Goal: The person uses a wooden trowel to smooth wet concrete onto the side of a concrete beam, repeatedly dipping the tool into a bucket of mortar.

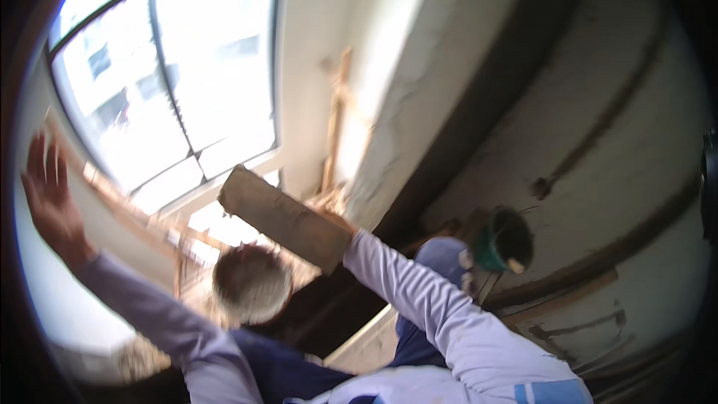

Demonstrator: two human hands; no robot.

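My left hand (54, 198) is raised at the far left with its fingers spread. It holds nothing and is near the pale wall beside the window. My right hand (336, 218) is closed on a plastering float (288, 221), a long rectangular mortar-smeared board in the middle of the view. The float mostly hides my fingers and its handle. Below the float sits a round tub (252, 284) with grey mortar-like stuff in it.
A person in a blue cap (443, 256) is below my right forearm. Beyond hangs or stands a green bucket (505, 241). A large window (209, 52) fills the upper left; timber (334, 123) leans by the wall corner. A plank edge (366, 340) runs near my legs.
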